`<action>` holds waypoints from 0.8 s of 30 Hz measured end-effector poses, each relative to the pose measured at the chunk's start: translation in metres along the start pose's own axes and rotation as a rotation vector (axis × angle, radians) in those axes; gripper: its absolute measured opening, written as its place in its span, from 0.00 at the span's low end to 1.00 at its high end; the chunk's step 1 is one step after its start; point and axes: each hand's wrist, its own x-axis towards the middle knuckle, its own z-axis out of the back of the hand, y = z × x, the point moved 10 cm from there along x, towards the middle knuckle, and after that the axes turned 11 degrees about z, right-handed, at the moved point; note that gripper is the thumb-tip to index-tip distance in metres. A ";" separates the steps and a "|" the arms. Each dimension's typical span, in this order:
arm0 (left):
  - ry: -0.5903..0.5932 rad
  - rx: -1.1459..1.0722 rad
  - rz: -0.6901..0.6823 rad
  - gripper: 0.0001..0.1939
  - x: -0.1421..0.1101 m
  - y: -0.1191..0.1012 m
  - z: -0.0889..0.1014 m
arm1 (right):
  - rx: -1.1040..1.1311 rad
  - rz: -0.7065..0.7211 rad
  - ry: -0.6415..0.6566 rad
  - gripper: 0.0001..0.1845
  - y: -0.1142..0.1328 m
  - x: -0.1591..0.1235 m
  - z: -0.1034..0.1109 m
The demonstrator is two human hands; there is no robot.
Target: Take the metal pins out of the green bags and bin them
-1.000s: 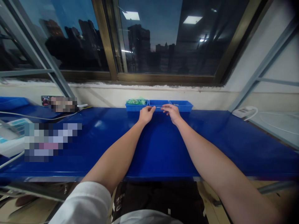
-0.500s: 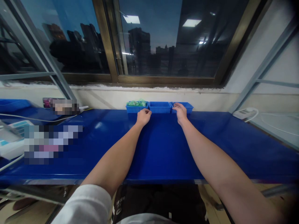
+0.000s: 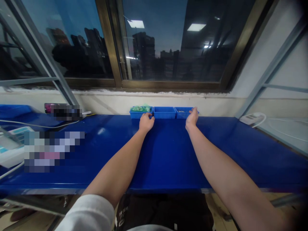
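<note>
Three small blue bins stand in a row at the back of the blue table [image 3: 168, 150]. The left bin [image 3: 134, 113] holds green pieces, the middle bin [image 3: 165, 113] looks empty, and the right bin [image 3: 181, 113] holds small dark bits. My left hand [image 3: 145, 122] rests on the table in front of the gap between the left and middle bins. Its fingers are curled, with a tiny dark thing at the fingertips. My right hand [image 3: 192, 118] is at the right bin's right end, thumb and fingers curled at its rim. What they pinch is too small to see.
A white power strip [image 3: 251, 118] with a cord lies at the right end. A white device [image 3: 13, 144] and cables sit at the left, with a larger blue tray [image 3: 12, 109] behind them. A wall and window run directly behind the bins.
My hands were together over the middle bin with a thin piece between them. They have parted: the left drew back toward the left bin, and the right went to the right bin.
</note>
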 end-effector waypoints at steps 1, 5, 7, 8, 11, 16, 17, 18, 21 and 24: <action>-0.031 0.009 0.009 0.15 0.001 0.002 0.003 | -0.023 -0.033 -0.055 0.29 -0.003 -0.001 0.007; -0.107 0.044 0.074 0.16 0.002 0.009 0.014 | -0.095 -0.057 -0.114 0.26 -0.001 -0.005 0.017; -0.120 0.076 0.111 0.13 0.002 0.012 0.019 | -0.148 -0.013 -0.099 0.25 0.007 -0.007 0.017; -0.112 0.099 0.126 0.12 0.002 0.013 0.019 | -0.180 0.022 -0.084 0.24 0.013 -0.009 0.017; -0.029 0.203 0.137 0.08 0.004 0.014 0.013 | -0.256 0.153 -0.005 0.19 0.033 -0.017 0.008; 0.082 0.392 -0.037 0.08 0.003 0.000 -0.006 | -0.382 0.335 0.150 0.08 0.053 -0.036 -0.015; 0.101 0.424 -0.081 0.09 0.001 -0.003 -0.010 | -0.401 0.365 0.170 0.08 0.056 -0.039 -0.019; 0.119 0.455 -0.120 0.10 -0.001 -0.007 -0.015 | -0.413 0.400 0.196 0.08 0.059 -0.042 -0.024; 0.175 0.538 -0.210 0.11 -0.013 -0.018 -0.027 | -0.416 0.492 0.281 0.09 0.068 -0.052 -0.037; 0.225 0.582 -0.304 0.11 -0.029 -0.032 -0.037 | -0.406 0.526 0.361 0.10 0.074 -0.061 -0.046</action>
